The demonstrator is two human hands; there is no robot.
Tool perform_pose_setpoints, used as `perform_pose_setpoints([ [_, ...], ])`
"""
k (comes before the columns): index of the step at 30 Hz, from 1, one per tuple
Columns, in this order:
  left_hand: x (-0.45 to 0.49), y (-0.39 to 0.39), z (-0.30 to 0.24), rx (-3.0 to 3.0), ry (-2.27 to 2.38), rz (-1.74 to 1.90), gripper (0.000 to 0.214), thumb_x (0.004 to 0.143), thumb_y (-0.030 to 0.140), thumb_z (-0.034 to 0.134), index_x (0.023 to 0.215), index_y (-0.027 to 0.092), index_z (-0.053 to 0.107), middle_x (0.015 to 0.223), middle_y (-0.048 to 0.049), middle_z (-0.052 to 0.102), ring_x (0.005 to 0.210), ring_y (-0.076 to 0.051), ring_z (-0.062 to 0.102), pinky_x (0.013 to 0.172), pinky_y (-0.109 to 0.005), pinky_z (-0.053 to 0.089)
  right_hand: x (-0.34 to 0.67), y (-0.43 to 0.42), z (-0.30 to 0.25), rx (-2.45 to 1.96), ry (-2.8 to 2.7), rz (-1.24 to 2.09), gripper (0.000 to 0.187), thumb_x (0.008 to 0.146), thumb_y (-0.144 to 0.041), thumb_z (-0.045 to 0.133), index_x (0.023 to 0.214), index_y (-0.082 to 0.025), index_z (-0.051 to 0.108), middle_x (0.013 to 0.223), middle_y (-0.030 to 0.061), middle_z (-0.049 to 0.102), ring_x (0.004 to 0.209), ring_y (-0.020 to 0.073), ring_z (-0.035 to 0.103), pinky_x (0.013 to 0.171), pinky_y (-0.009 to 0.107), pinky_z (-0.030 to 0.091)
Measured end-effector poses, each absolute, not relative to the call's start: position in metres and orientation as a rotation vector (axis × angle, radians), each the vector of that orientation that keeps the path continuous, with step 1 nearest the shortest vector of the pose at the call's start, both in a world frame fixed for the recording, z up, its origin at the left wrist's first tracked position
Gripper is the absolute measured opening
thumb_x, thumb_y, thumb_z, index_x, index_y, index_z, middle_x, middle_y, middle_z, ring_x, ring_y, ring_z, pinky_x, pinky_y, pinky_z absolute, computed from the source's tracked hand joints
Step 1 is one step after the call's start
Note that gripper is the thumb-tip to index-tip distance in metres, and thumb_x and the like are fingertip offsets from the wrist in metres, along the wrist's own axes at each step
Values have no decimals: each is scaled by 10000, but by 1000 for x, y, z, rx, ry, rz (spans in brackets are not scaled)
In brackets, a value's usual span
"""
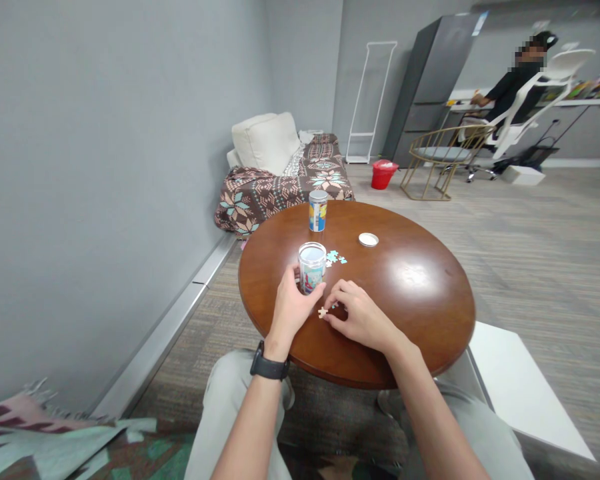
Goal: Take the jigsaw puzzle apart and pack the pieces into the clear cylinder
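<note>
My left hand is wrapped around an open printed can, which stands upright with its mouth facing up. Just right of it, my right hand pinches a pale jigsaw puzzle piece at the tabletop. Partly under the right hand's fingers lie a few more light-blue pieces. Behind the open can is a small cluster of light-blue and pale puzzle pieces. A second can, blue and yellow with its lid on, stands farther back. To its right a round lid lies flat.
Everything rests on a round brown wooden table. A sofa with a patterned cover stands beyond it, near the grey wall. A red bin and a gold-framed chair are farther back. A person sits at the far right.
</note>
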State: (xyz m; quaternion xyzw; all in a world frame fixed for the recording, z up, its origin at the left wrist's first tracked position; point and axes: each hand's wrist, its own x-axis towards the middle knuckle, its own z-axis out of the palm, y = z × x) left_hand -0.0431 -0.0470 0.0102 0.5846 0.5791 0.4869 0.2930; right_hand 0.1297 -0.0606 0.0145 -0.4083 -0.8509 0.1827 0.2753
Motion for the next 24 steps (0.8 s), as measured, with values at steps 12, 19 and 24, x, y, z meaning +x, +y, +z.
perform_pose_setpoints([
  [12,-43,-48,12,1559,1556,1289,460,715,303,763,1102,188,545,1044,-86,692,979,-227,668,929,-394,509,145,-61,13,-1340,-2080,336,270,842,-132,503,1044,-188,673,1083,102,604,1008,243,566,918,412,480],
  [19,-44,-48,12,1556,1535,1291,455,719,291,758,1104,187,539,1081,-90,689,992,-217,664,928,-379,504,133,-69,4,-1610,-2028,181,408,736,-438,768,1042,-176,701,1097,141,593,993,314,559,864,458,506],
  [24,-44,-48,13,1567,1549,1272,456,726,303,754,1110,194,532,1077,-79,690,981,-216,667,909,-373,509,120,-68,0,-1545,-1980,315,211,773,-252,742,966,-181,700,999,110,611,898,257,575,868,429,499],
])
